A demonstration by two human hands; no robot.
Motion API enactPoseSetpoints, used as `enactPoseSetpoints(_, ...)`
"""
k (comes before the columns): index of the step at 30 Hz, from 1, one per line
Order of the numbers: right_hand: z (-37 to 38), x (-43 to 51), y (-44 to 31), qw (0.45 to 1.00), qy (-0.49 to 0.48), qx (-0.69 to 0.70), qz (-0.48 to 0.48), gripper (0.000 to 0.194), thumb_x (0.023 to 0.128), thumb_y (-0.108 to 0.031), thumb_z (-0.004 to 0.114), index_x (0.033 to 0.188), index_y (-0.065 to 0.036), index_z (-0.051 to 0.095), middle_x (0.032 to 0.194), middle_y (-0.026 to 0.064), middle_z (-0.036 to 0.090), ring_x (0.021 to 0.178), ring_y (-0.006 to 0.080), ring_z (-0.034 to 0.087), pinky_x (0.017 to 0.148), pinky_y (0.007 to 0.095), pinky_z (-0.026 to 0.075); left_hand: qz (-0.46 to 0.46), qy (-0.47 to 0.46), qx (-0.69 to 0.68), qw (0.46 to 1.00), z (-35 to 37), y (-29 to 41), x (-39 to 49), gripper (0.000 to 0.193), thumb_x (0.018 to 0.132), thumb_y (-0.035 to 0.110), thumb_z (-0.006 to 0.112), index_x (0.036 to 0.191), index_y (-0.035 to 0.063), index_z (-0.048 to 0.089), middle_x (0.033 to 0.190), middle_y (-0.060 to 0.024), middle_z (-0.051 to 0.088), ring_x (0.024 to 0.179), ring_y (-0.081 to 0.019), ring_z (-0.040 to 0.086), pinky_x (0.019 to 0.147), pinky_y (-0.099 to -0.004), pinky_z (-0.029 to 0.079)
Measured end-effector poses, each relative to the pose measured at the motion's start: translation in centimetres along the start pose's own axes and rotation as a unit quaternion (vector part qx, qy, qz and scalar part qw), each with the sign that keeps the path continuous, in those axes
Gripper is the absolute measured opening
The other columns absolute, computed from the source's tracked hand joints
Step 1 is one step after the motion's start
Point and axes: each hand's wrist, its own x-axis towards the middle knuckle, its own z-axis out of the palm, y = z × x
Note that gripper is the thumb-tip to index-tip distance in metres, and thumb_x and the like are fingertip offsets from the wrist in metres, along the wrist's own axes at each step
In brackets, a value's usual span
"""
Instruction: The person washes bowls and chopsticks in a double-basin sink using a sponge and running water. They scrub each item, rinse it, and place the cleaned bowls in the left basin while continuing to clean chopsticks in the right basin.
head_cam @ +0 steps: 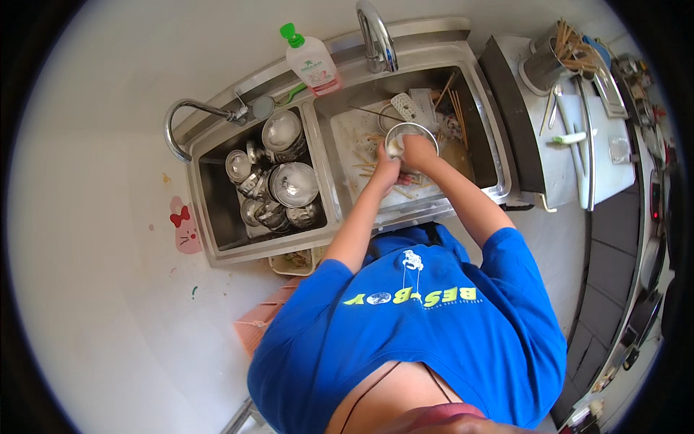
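My left hand [386,171] grips the near left side of a round metal bowl [410,126], held tilted over the right sink basin. Fingers of my right hand [420,153] reach into the bowl, and a pale, cloth-like piece [394,146] shows by them at the left rim. Whether those fingers pinch it is hidden. Beneath the bowl, loose chopsticks [364,164] lie scattered in the wet basin [347,127]. Behind it sit a white perforated holder [404,107] and more chopsticks leaning at the basin's right wall.
Several metal bowls [294,184] are stacked in the left basin. Chrome faucets rise behind the right basin [377,38] and at the left [198,104]. A soap bottle [313,62] stands on the back ledge. Rightward are a chopstick-filled metal container [547,65] and a cutting board [618,146].
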Motion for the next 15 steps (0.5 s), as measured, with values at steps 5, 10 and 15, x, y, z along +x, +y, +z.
enactPoseSetpoints(5, -0.9, -1.4, -1.2, 0.995, -0.023, -0.048, -0.083, 0.031, 0.074, -0.02, 0.065, 0.101, -0.004, 0.063, 0.108, 0.0197, 0.062, 0.098, 0.0369, 0.061, 0.084, 0.0466, 0.049, 0.002, 0.017, 0.012, 1.0, 0.1, 1.6, -0.7, 0.061, 0.089, 0.006, 0.039, 0.141, 0.0223, 0.01, 0.098, -0.0188, 0.058, 0.055, -0.0221, 0.062, 0.045, -0.031, 0.053)
enactPoseSetpoints(10, -1.1, -2.0, -1.1, 0.996, 0.034, -0.044, -0.073, 0.035, 0.075, -0.027, 0.068, 0.096, -0.001, 0.063, 0.088, 0.0188, 0.066, 0.086, 0.0368, 0.064, 0.076, 0.0452, 0.051, 0.018, -0.005, 0.082, 0.996, 0.2, 2.9, -2.0, 0.063, 0.09, 0.007, 0.039, 0.144, 0.0227, 0.009, 0.107, -0.019, 0.056, 0.053, -0.0213, 0.061, 0.043, -0.031, 0.053)
enactPoseSetpoints(15, 2.9, -1.3, 1.2, 0.99, -0.08, 0.102, 0.057, 0.026, 0.079, -0.021, 0.062, 0.096, -0.001, 0.064, 0.094, 0.0225, 0.068, 0.096, 0.0382, 0.064, 0.079, 0.0453, 0.052, 0.007, -0.009, 0.088, 0.996, 0.9, 0.6, -0.8, 0.061, 0.095, 0.016, 0.047, 0.144, 0.0236, 0.011, 0.109, -0.0194, 0.055, 0.051, -0.0207, 0.059, 0.042, -0.0313, 0.052)
